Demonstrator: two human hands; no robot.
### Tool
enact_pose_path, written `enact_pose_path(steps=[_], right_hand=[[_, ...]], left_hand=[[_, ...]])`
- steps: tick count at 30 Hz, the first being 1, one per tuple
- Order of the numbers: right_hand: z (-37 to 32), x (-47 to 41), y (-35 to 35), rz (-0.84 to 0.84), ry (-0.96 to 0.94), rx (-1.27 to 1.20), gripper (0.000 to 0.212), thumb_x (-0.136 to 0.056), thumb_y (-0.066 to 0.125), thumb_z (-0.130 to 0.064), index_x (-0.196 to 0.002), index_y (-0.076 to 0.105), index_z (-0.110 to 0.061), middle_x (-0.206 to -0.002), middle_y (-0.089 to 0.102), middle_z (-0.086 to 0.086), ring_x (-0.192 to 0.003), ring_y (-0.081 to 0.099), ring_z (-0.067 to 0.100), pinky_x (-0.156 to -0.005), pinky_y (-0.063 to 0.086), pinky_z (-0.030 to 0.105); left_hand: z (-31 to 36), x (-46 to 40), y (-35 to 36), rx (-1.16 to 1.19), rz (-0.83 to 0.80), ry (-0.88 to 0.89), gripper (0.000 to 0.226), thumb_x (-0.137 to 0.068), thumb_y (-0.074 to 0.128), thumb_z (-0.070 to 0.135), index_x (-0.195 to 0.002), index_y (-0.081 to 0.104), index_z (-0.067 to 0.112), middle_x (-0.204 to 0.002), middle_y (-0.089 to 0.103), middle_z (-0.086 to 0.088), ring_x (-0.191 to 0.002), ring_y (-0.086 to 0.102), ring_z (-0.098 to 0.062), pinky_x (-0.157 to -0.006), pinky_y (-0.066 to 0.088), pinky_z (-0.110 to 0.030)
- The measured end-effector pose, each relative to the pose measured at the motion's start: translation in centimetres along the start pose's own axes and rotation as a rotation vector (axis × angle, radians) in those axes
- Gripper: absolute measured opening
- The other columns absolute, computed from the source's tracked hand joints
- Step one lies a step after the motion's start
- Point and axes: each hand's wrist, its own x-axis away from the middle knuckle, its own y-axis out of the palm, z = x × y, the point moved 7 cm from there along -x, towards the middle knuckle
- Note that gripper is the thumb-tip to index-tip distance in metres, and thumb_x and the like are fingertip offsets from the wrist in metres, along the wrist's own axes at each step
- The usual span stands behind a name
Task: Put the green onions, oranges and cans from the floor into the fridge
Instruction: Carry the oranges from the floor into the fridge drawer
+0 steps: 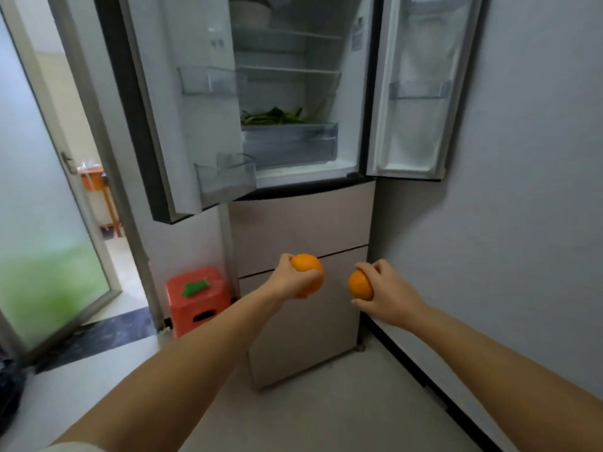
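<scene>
Head view, facing the open fridge (293, 93). The left hand (287, 278) has its grip wrapped round one orange (305, 267); the right hand (388, 293) has its grip clamped on a second orange (359, 285). Both fruits are held in the air in front of the lower drawers (300, 230), below the lit compartment and near each other without touching. Green onions (272, 117) already lie on top of the clear crisper bin (288, 143) inside; no cans are in view. Both doors stand wide, the left door (182, 109) carrying clear door bins (225, 177). A red stool (195, 301) stands on the floor (326, 402) at the left. Judged step: lifting the oranges to a shelf. To do it well, raise both hands clear of the lower sill, set each fruit well back on a flat shelf (round fruit will likely roll), and release only once it rests
</scene>
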Motion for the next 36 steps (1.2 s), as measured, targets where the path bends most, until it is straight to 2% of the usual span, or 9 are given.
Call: enact_pose_path(steps=[7, 13, 16, 18, 22, 26, 29, 32, 36], right_hand=[[7.6, -15.0, -3.7, 0.111, 0.183, -0.088, 0.08, -0.079, 0.069, -0.047, -0.142, 0.031, -0.017, -0.137, 0.036, 0.011, -0.118, 0.048, 0.031, -0.096, 0.046, 0.043], [10.5, -28.1, -4.5, 0.174, 0.166, -0.276, 0.074, -0.077, 0.073, -0.044, -0.135, 0.039, -0.012, -0.131, 0.038, 0.011, -0.111, 0.051, 0.027, -0.09, 0.046, 0.036], [11.1, -35.3, -5.2, 0.179, 0.112, -0.563, 0.058, -0.079, 0.073, -0.038, -0.124, 0.047, -0.014, -0.117, 0.05, 0.008, -0.093, 0.055, 0.018, -0.071, 0.046, 0.026], [11.5, -40.5, -5.1, 0.119, 0.097, -0.768, 0.049, -0.083, 0.069, -0.04, -0.121, 0.047, -0.018, -0.112, 0.054, 0.005, -0.093, 0.056, 0.017, -0.062, 0.047, 0.024], [12.0, -51.5, -5.8, -0.002, 0.124, -1.16, 0.059, -0.086, 0.062, -0.045, -0.133, 0.042, -0.016, -0.121, 0.05, 0.006, -0.105, 0.055, 0.023, -0.063, 0.05, 0.027], [10.6, -60.2, -5.0, -0.13, 0.201, -1.567, 0.052, -0.086, 0.062, -0.046, -0.127, 0.046, -0.018, -0.117, 0.052, 0.012, -0.088, 0.06, 0.025, -0.058, 0.049, 0.03], [9.3, -65.4, -3.8, -0.185, 0.234, -1.794, 0.049, -0.085, 0.064, -0.044, -0.124, 0.048, -0.019, -0.118, 0.051, 0.015, -0.084, 0.058, 0.025, -0.047, 0.051, 0.025], [8.8, -69.9, -2.9, -0.215, 0.248, -1.975, 0.051, -0.086, 0.063, -0.043, -0.127, 0.046, -0.017, -0.117, 0.05, 0.015, -0.083, 0.058, 0.026, -0.045, 0.051, 0.022], [7.8, -75.4, -2.3, -0.287, 0.213, -2.099, 0.037, -0.089, 0.057, -0.044, -0.107, 0.053, -0.012, -0.109, 0.053, 0.013, -0.077, 0.058, 0.024, -0.043, 0.049, 0.018]], left_hand=[[6.7, -15.1, 0.2, 0.161, -0.037, -0.013, 0.064, -0.086, 0.066, 0.026, -0.137, 0.028, 0.018, -0.125, 0.037, -0.008, -0.109, 0.049, -0.025, -0.077, 0.057, -0.035], [10.3, -26.5, 0.2, 0.641, -0.019, -0.085, 0.054, -0.09, 0.062, 0.024, -0.135, 0.036, 0.014, -0.126, 0.037, -0.008, -0.104, 0.05, -0.024, -0.085, 0.052, -0.04], [12.8, -32.2, -0.2, 0.828, 0.014, -0.054, 0.036, -0.089, 0.062, 0.031, -0.118, 0.045, 0.018, -0.124, 0.046, -0.012, -0.09, 0.055, -0.021, -0.075, 0.053, -0.038], [14.1, -36.2, -0.9, 0.932, 0.078, -0.054, 0.034, -0.089, 0.063, 0.034, -0.113, 0.043, 0.021, -0.116, 0.045, -0.011, -0.097, 0.054, -0.025, -0.082, 0.053, -0.038], [16.6, -43.8, -4.1, 1.099, 0.226, -0.023, 0.04, -0.085, 0.067, 0.034, -0.114, 0.042, 0.021, -0.118, 0.042, -0.012, -0.105, 0.052, -0.03, -0.083, 0.051, -0.041], [17.3, -49.7, -7.5, 1.141, 0.277, -0.01, 0.026, -0.086, 0.066, 0.033, -0.102, 0.051, 0.018, -0.11, 0.047, -0.012, -0.09, 0.057, -0.026, -0.085, 0.05, -0.039], [17.3, -53.9, -9.5, 1.153, 0.294, 0.004, 0.019, -0.087, 0.065, 0.034, -0.091, 0.053, 0.02, -0.112, 0.048, -0.012, -0.089, 0.057, -0.027, -0.084, 0.05, -0.039], [17.4, -57.8, -11.0, 1.191, 0.294, 0.021, 0.031, -0.086, 0.066, 0.035, -0.107, 0.052, 0.017, -0.116, 0.048, -0.015, -0.096, 0.057, -0.03, -0.073, 0.059, -0.039], [17.6, -62.0, -13.0, 1.203, 0.219, 0.033, 0.036, -0.086, 0.064, 0.038, -0.112, 0.054, 0.016, -0.122, 0.052, -0.016, -0.096, 0.06, -0.029, -0.056, 0.06, -0.036]])
